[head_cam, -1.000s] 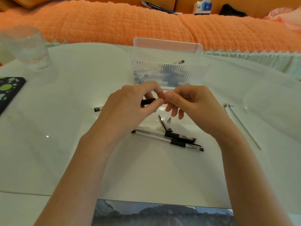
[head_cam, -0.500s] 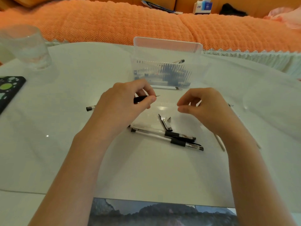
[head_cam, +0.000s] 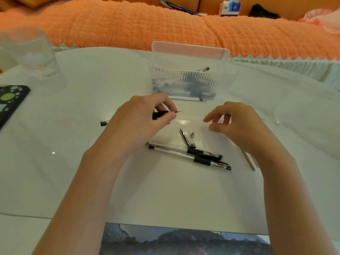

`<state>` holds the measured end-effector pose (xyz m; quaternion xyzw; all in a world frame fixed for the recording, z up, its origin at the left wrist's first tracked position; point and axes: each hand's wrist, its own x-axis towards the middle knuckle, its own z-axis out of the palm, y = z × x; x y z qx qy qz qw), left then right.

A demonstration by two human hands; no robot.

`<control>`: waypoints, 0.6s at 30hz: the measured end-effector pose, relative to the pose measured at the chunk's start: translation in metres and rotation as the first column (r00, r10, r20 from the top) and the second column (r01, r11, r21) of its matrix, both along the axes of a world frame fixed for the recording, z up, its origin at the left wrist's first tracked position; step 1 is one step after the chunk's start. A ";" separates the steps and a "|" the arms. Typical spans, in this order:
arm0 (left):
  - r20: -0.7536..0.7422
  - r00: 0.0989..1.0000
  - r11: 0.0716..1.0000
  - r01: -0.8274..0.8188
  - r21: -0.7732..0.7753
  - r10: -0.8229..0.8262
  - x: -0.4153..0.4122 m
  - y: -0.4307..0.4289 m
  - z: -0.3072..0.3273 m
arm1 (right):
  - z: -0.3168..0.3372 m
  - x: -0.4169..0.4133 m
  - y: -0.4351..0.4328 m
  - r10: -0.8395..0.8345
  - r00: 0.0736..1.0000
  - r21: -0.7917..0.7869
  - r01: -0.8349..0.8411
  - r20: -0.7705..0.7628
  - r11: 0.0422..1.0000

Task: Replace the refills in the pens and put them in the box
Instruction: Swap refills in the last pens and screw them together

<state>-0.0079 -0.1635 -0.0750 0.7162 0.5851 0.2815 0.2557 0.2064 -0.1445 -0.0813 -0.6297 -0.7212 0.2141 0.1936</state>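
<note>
Home living room: orange sofa (head_cam: 128,21) with woven cover behind white worktop (head_cam: 73,162); tissue box (head_cam: 230,8) on sofa back, drinking glass (head_cam: 29,52), phone (head_cam: 9,102) on worktop.

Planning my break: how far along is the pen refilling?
Done: several pens lie in the clear box. In hand: the left hand holds an open pen, tip bare; its cap lies loose. Left: apparently two capped pens on the table.

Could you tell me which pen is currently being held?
The pen gripped by the left hand, tip bare; the two capped pens lie on the table.
</note>
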 end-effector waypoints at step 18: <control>0.079 0.997 1.000 0.007 -0.028 -0.005 -0.001 0.003 -0.002 | 0.003 -0.021 -0.006 0.123 0.972 -0.004 -0.127 -0.201 0.992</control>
